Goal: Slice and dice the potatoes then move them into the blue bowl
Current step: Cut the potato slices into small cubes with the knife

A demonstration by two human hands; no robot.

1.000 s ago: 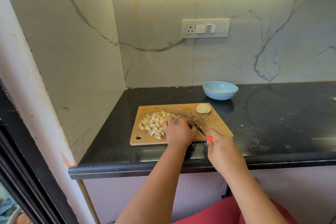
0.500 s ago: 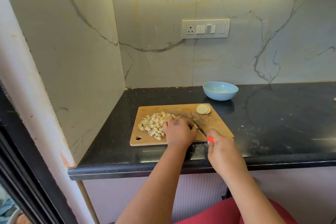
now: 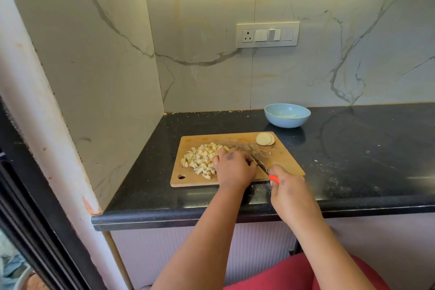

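Black polished stone tabletop fills the corner, pale marble-veined wall panels behind and to my left, white switch-and-socket plate on the back wall. Rectangular light wooden cutting board with a hole at its near left corner sits near the front edge of the tabletop. Round pale blue ceramic bowl stands behind the board's far right corner, apart from it; what the pale streak inside it is I cannot tell. My left hand rests knuckles-up on the board's middle, fingers curled down over whatever is being cut; the piece underneath is hidden, so I cannot tell what it grips. My right hand is at the board's near right edge, fingers wrapped round the red handle of a small knife, blade angled up-left with its tip just beside the left hand's fingers. Heap of small pale diced potato cubes lies on the left half of the board, touching the left hand's far side. Two overlapping round pale potato slices lie flat at the board's far right corner, well apart from the heap. Red cloth shows at the bottom edge under my right forearm.
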